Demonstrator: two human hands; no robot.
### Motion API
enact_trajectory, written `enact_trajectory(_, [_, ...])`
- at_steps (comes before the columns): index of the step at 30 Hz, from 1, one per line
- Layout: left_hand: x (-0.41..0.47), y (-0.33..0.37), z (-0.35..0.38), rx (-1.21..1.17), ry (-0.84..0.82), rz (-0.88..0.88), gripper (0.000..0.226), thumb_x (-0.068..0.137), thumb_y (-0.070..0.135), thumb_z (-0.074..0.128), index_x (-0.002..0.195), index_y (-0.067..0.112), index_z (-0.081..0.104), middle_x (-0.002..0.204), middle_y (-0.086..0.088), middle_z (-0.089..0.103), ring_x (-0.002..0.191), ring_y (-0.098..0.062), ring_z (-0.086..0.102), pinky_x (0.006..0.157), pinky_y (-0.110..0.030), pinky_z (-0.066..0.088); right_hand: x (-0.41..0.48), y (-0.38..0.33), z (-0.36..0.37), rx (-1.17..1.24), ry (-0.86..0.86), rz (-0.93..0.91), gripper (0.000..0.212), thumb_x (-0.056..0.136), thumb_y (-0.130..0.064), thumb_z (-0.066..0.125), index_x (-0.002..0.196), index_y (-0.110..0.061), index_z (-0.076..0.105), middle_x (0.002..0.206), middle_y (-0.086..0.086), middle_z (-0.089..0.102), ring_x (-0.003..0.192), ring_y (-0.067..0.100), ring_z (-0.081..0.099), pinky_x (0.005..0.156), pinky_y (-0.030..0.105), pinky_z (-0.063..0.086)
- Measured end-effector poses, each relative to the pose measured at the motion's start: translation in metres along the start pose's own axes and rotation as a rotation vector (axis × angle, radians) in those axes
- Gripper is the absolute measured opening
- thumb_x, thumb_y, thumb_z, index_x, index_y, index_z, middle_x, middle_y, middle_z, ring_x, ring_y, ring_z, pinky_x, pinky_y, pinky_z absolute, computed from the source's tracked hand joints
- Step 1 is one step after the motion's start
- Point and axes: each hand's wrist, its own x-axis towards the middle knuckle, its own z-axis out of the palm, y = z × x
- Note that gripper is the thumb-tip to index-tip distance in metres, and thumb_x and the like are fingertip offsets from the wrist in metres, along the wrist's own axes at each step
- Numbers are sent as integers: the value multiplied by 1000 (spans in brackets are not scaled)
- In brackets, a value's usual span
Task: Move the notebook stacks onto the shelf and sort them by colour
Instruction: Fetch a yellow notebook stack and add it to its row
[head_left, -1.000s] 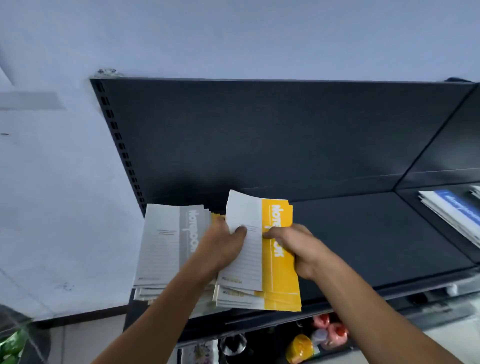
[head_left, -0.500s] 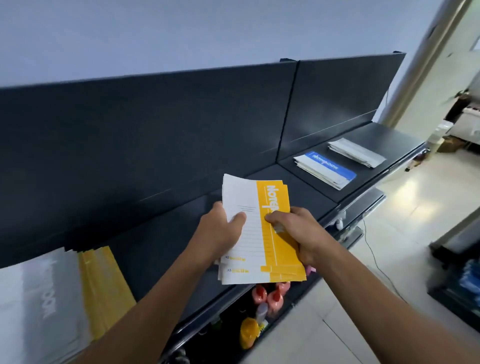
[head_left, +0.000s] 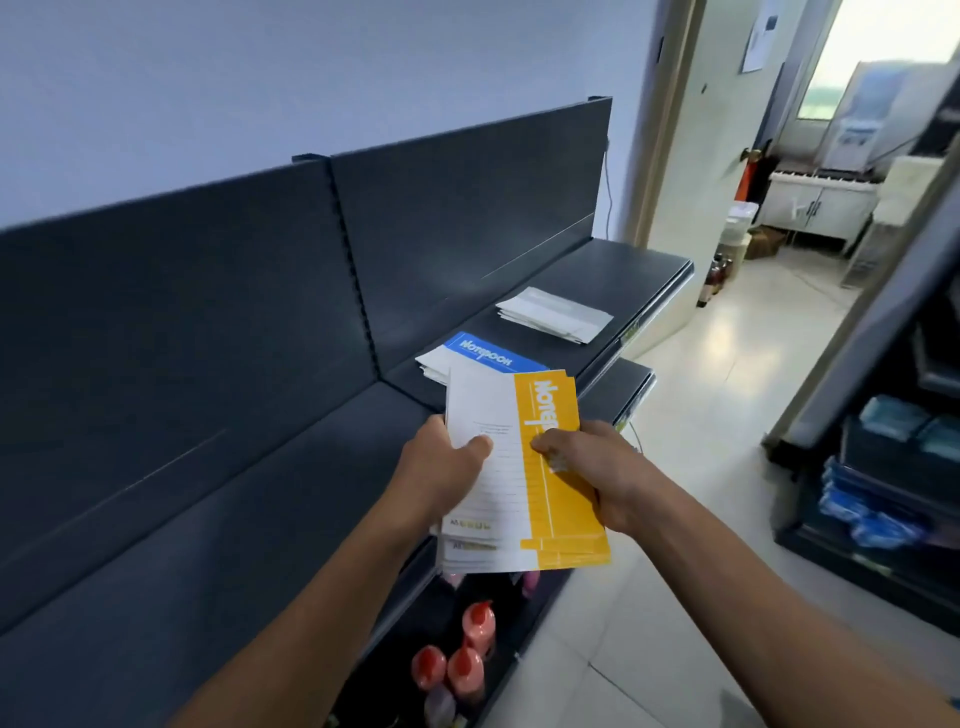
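Note:
A stack of yellow-and-white notebooks (head_left: 540, 499) is held in front of me, above the front edge of the dark shelf (head_left: 249, 519). My left hand (head_left: 441, 473) grips its left side, thumb on the white part of the cover. On the yellow band my right hand (head_left: 597, 473) clamps the right side. Just beyond the held stack lies a blue-and-white notebook stack (head_left: 483, 356) on the right shelf section. Farther right on the same section rests a grey-and-white notebook stack (head_left: 553, 314).
A dark back panel (head_left: 208, 291) rises behind the shelf. Red-capped bottles (head_left: 462, 660) stand on a lower shelf below the hands. To the right are tiled floor, another rack with blue packs (head_left: 872, 514), and a doorway (head_left: 810, 171) into a room.
My view has swung right along the shelf. The yellow stack, held in both hands, has left the grey and yellow stacks at the left end and now nears the blue stack.

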Motion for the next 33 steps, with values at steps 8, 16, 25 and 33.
enact_trajectory(8, [70, 44, 60, 52, -71, 59, 37, 94, 40, 62, 123, 17, 59, 114, 3, 69, 99, -17, 68, 81, -37, 57, 53, -17, -65, 82, 110, 52, 39, 89, -17, 74, 124, -6, 59, 109, 20, 77, 98, 41, 75, 93, 62, 58])
enact_trajectory(16, [149, 73, 108, 151, -177, 137, 40, 92, 48, 59, 112, 14, 62, 107, -4, 72, 98, -25, 69, 90, -46, 57, 100, -34, -105, 126, 255, 88, 23, 92, -10, 68, 114, -4, 66, 107, 21, 78, 99, 43, 75, 94, 62, 58])
enact_trajectory(25, [210, 119, 159, 211, -277, 226, 35, 96, 45, 57, 115, 17, 65, 109, 2, 72, 92, -18, 67, 63, -27, 45, 139, -52, -162, 169, 397, 58, 36, 89, -18, 71, 123, -10, 62, 111, 15, 77, 97, 40, 76, 91, 62, 59])
enact_trajectory(33, [252, 167, 231, 214, -271, 303, 28, 98, 38, 54, 108, 14, 64, 105, 3, 69, 76, -1, 57, 53, -18, 36, 180, -61, -246, 242, 432, 37, 35, 93, -11, 67, 127, -11, 57, 110, 15, 77, 92, 37, 77, 81, 53, 64])
